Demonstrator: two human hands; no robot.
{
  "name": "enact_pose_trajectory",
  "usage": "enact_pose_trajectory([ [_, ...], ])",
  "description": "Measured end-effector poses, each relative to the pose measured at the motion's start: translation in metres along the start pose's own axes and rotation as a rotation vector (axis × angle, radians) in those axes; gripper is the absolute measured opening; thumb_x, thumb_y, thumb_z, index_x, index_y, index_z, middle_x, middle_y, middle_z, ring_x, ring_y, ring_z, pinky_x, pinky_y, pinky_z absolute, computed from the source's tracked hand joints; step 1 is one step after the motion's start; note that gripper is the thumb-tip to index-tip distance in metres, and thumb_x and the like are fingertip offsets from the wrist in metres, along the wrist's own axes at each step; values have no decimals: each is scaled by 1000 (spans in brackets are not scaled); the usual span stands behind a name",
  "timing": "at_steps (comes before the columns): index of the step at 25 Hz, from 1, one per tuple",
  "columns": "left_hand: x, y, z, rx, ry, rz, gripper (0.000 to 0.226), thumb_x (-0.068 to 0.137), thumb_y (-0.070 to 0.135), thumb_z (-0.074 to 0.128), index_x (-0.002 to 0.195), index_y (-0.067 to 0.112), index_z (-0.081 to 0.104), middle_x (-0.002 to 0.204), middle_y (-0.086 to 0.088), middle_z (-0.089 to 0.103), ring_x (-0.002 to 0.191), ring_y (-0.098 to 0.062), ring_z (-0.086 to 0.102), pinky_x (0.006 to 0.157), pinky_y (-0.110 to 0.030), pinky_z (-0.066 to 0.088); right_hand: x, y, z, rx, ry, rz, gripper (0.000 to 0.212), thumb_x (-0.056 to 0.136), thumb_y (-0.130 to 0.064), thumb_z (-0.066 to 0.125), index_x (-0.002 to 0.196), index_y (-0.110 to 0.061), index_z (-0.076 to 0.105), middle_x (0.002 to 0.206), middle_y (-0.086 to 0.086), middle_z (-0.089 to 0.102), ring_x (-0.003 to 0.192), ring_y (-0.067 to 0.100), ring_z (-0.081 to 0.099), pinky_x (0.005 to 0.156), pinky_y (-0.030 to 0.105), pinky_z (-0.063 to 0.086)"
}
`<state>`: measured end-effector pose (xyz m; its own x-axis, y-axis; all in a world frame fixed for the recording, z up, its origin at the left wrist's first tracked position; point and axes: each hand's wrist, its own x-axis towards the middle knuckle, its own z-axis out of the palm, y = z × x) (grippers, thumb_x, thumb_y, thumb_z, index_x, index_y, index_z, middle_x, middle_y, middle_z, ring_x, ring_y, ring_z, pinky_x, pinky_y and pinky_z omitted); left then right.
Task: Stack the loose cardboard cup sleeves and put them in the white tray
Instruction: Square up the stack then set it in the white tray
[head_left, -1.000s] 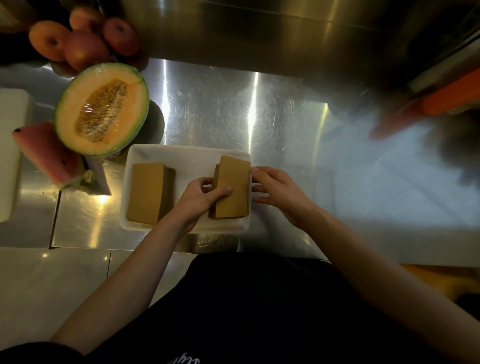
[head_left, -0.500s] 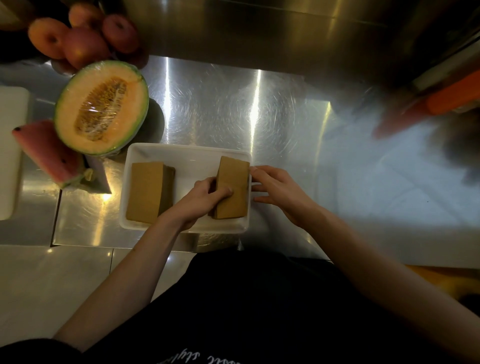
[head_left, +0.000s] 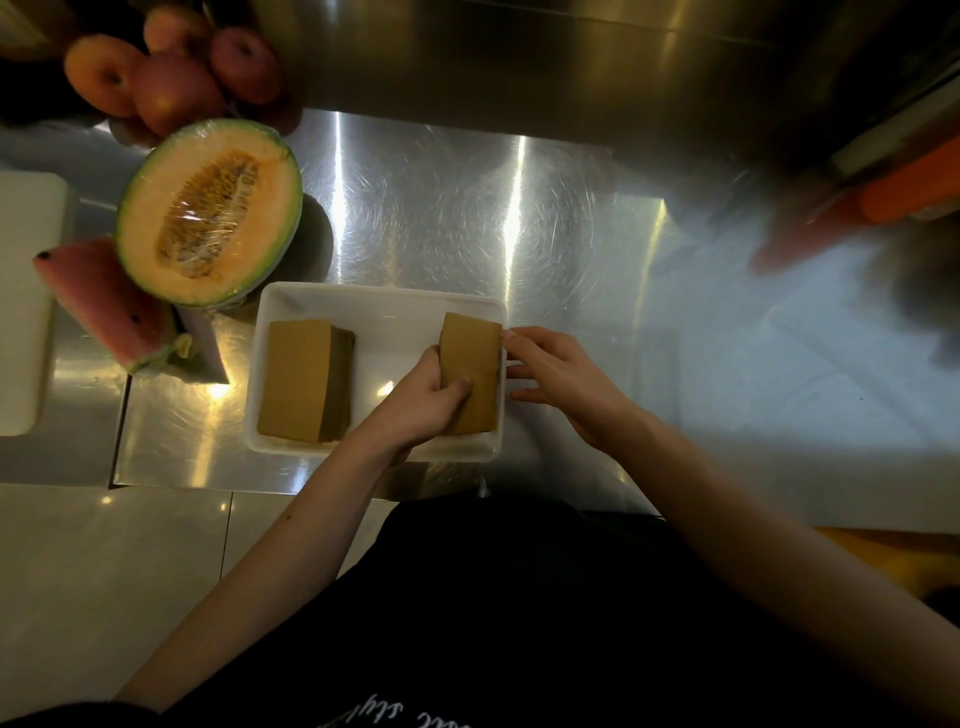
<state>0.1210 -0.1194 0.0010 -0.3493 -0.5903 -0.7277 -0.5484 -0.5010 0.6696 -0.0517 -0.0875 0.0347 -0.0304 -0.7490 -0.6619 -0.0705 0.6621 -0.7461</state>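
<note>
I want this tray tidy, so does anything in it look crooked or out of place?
Nothing is spilled or damaged. The right stack of sleeves sits hard against the white tray's right rim, held between the left hand and right hand. The left stack fans slightly sideways.

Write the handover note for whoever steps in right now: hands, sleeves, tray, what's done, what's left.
Left hand: gripping the right sleeve stack, thumb on top.
Right hand: open, fingertips at that stack's right edge by the tray rim.
White tray: on the steel counter, holding both stacks; left sleeve stack sits free.
Done: both stacks are inside the tray.
Left: settle the right stack, release. No loose sleeves visible.
</note>
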Motion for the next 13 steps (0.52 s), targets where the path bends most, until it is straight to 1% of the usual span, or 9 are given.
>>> enact_pose_trajectory([
  [4, 2, 8, 8, -31, 23, 9, 64, 101, 29, 48, 155, 24, 13, 148, -2, 41, 124, -23, 48, 107, -45, 43, 1, 2, 1, -35, 35, -27, 42, 98, -42, 48, 130, -16, 54, 120, -2, 63, 106, 13, 63, 89, 33, 55],
  [8, 7, 15, 14, 19, 13, -31, 70, 101, 31, 46, 155, 20, 3, 145, -5, 41, 121, -25, 48, 101, -41, 45, 2, 1, -3, -67, 41, -28, 41, 98, -42, 47, 131, -18, 55, 116, -4, 64, 104, 12, 64, 88, 31, 55],
  [11, 9, 16, 13, 10, 16, -51, 69, 101, 32, 48, 155, 20, 7, 146, -6, 41, 121, -25, 48, 95, -39, 44, 2, 0, -7, -115, 43, -28, 40, 99, -39, 47, 134, -18, 52, 117, -4, 61, 104, 12, 62, 91, 33, 53],
  [13, 11, 15, 12, 11, 26, -55, 69, 100, 33, 50, 155, 19, 8, 147, -7, 41, 122, -26, 48, 91, -37, 44, 0, 0, -6, -137, 35, -41, 40, 100, -34, 47, 136, -18, 50, 114, -6, 60, 101, 9, 61, 85, 28, 52],
])
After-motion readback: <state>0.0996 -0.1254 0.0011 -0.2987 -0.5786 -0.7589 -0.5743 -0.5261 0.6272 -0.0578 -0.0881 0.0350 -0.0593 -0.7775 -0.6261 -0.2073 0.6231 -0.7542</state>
